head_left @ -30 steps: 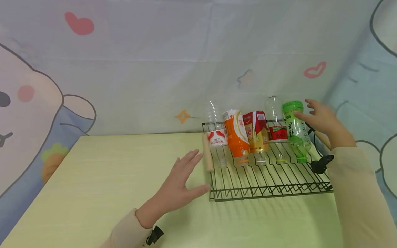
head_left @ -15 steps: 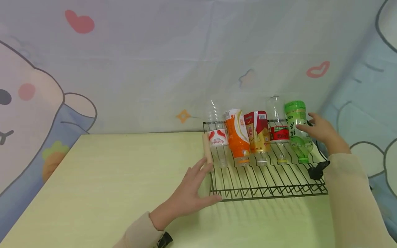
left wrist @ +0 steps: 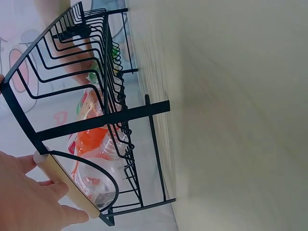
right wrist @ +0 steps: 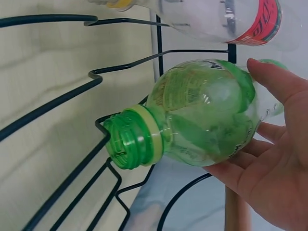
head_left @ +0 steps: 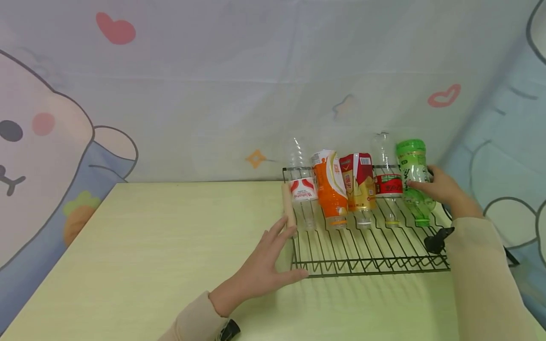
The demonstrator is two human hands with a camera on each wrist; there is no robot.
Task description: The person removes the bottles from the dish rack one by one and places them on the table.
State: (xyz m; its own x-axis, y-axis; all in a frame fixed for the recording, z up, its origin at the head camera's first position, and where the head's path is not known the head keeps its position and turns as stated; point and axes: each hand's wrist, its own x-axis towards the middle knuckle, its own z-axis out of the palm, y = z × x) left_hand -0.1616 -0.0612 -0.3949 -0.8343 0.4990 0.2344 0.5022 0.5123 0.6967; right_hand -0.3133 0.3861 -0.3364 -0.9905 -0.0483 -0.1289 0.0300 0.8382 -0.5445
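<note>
My right hand (head_left: pixel 445 192) is at the right end of a black wire rack (head_left: pixel 371 272), holding a clear green plastic bottle (right wrist: pixel 207 115). Its thumb lies on one side and its fingers curl round the other; the bottle's open green neck points toward the rack's front. My left hand (head_left: pixel 262 265) is at the rack's left side with fingers nearly straight. Its fingertips touch the rack's wooden handle (left wrist: pixel 67 185), while the thumb reaches the front corner. Leaning neck-down beside the green bottle is a clear bottle with a red label (head_left: pixel 388 184).
Farther left on the rack lean a red and gold bottle (head_left: pixel 359 182), an orange bottle (head_left: pixel 330 187) and a clear bottle with a white and red label (head_left: pixel 304 189). The rack stands on a pale table (head_left: pixel 170 246), before a printed cloth backdrop (head_left: pixel 204 109).
My right hand has come down and inward, and its fingers have closed round the green bottle. My left hand has moved right to the rack's handle and front corner.
</note>
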